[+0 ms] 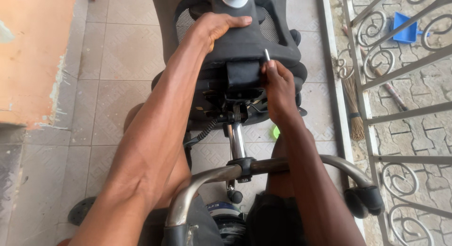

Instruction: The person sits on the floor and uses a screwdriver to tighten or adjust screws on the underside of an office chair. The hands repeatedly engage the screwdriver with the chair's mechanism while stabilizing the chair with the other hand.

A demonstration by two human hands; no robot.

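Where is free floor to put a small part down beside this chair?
Bare tiles lie left of the left hand, between chair and orange wall. It is crowded near the right hand: metal gate, broom, chair base.

A: Floor [117, 86] of pale grey square tiles with a faint embossed pattern, darker grout lines. Daylight, even, no hard shadows.

B: Left side?

A: Peach-orange painted wall [33, 48], paint chipped and flaking white along its lower edge.

B: Right side?

A: Grey metal railing with scrolled curls [376, 76], set along a raised tiled kerb. Beyond it, interlocking grey paving stones [423, 128]. Straw hand broom [353, 104] leaning at the railing; blue plastic dustpan [406, 28] lying on the paving.
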